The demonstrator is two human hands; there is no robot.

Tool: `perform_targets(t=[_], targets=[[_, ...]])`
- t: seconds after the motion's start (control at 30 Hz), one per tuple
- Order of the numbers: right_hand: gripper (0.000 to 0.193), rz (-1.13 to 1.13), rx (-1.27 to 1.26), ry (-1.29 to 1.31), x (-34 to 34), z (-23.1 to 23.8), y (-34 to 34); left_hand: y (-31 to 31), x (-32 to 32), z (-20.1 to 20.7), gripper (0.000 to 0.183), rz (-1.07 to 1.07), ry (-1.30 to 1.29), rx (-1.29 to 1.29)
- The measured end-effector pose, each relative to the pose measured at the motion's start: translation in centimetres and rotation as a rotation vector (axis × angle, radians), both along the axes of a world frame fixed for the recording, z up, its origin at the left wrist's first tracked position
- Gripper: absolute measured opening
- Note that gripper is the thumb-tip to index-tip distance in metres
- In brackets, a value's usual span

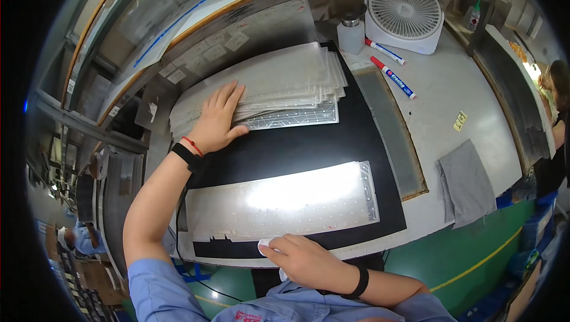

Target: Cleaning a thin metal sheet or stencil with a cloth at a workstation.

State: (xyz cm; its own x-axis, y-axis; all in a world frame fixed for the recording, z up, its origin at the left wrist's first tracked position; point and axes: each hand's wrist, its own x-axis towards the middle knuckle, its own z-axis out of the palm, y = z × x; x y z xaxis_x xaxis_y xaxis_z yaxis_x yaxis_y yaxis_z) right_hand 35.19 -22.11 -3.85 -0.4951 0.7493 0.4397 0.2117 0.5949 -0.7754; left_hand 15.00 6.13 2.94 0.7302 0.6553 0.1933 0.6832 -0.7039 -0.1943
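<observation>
My left hand (221,118) lies with its fingers spread on the near left part of a stack of long translucent sheets (279,75). Under the stack's near edge a panel with white line patterns (297,116) shows. Closer to me, one more long sheet (279,203) rests on the black mat (285,147), with a bright glare across it and a patterned strip at its right end. My right hand (306,261) is closed round a white cloth (264,246) at the table's front edge, just below that sheet. Part of the cloth is hidden by my fingers.
At the back right stand a white fan (405,19) and a pump bottle (351,35). Two red-capped markers (395,78) lie before them. A grey cloth (465,182) hangs over the right front edge. Shelving (89,93) rises at left; people are at both sides.
</observation>
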Motion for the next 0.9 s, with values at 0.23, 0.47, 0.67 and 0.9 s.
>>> perform_targets(t=[0.23, 0.47, 0.67, 0.9], targets=[[0.043, -0.004, 0.010, -0.046, -0.3, 0.1, -0.1, 0.3, -0.2, -1.2, 0.108, 0.018, 0.061, 0.093], [0.045, -0.033, 0.046, -0.083, -0.3, 0.8, 0.1, 0.5, 0.2, -1.3, 0.103, 0.051, 0.023, 0.076], [0.043, -0.048, 0.050, -0.116, -0.3, 0.6, -0.1, -1.7, -0.3, -0.1, 0.085, 0.066, 0.001, -0.057], [0.042, -0.080, 0.067, -0.116, -0.7, 0.4, 0.0, -3.4, -1.9, 2.2, 0.072, -0.018, -0.173, -0.062]])
